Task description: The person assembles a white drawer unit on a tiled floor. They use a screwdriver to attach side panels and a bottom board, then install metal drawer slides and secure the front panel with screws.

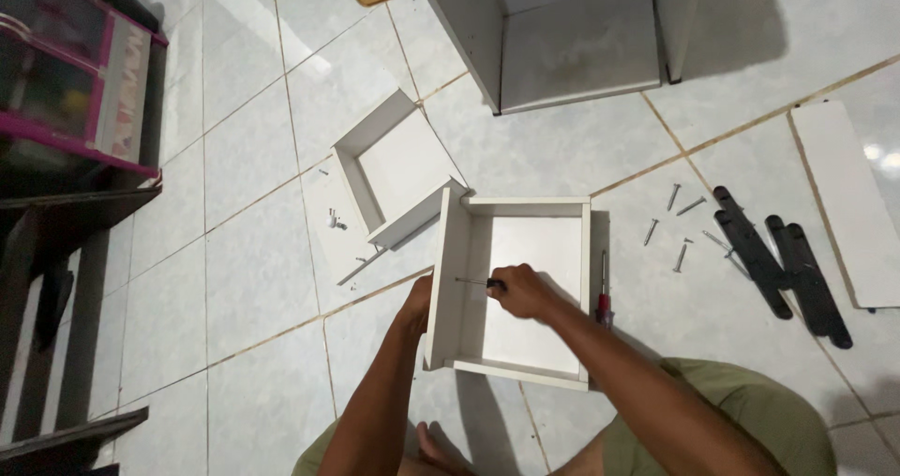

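On the pale tiled floor (262, 279), seen from the head camera looking straight down, a person sits with a white open drawer box (525, 279) between the knees. The right hand (521, 291) reaches into the box from the lower right, its fingers closed around the dark handle of a screwdriver (478, 282), whose thin shaft lies level and points left, with its tip against the inner face of the box's left side panel. The left hand (417, 302) is on the outer side of that same panel, pressed against it; its fingers are hidden behind the board, so how far they are curled cannot be told. A second screwdriver with a red handle (604, 293) lies on the floor just beside the right wall of the box, apart from both hands. Up and to the left, a second white drawer box (394, 166) lies tilted on the tiles, one corner touching the top left corner of the first, with a few small screws and a small knob (334, 221) near it. To the right, several long screws (677, 225) are scattered on the floor, next to black slide rails (778, 260) that lie side by side. Farther right a long white panel (848, 204) lies flat. At the top edge stands a white cabinet carcass (572, 35), open toward the camera. Along the left edge is dark furniture with a pink-framed case (75, 73).
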